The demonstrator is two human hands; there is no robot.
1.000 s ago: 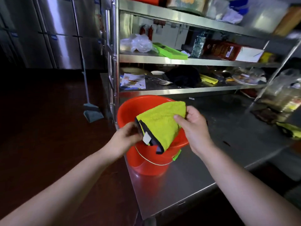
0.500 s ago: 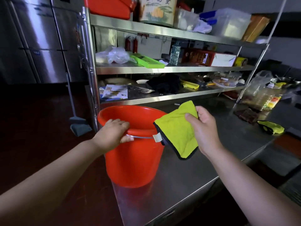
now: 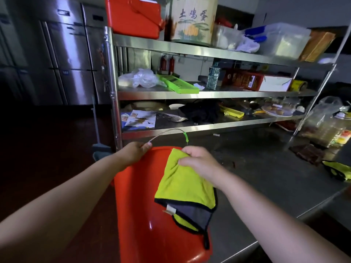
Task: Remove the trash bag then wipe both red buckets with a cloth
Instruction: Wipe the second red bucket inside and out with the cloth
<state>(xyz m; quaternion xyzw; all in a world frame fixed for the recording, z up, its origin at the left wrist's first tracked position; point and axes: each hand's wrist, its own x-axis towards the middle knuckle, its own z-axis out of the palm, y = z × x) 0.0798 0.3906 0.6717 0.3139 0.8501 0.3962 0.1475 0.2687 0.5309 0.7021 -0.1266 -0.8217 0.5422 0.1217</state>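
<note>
— Left hand [image 3: 133,151]?
— Closing around the near rim of the red bucket [image 3: 144,209], grip wrapped tight, thumb side pressing against the end of the wire handle [image 3: 165,132]. Handle arching up over the rim, a green tab [image 3: 186,137] sitting on its right end.
— Right hand [image 3: 199,162]?
— Pinching the top edge of the yellow-green cloth [image 3: 182,186], fingers bunched shut on the fabric at the bucket's rim. Cloth hanging down flat against the bucket's outer wall, black-trimmed corner folding back near the bottom and showing a grey underside, small white label [image 3: 170,209] at the fold.
— Bucket standing where?
— Sitting at the left end of the steel worktop [image 3: 266,177], just in front of the shelf rack's corner post. Looking tipped toward the camera, though hard telling with the wide lens.
— Anything else worth noting?
— Lying further right on the worktop, well apart from the bucket: another yellow-green rag [image 3: 340,170]. Sitting on the top shelf: a red lidded container [image 3: 133,17]. Leaning against the rack on the floor side: a broom [image 3: 99,141]. Resting on the middle shelf: a crumpled clear plastic bag [image 3: 138,78] beside a green tray [image 3: 179,85].
</note>
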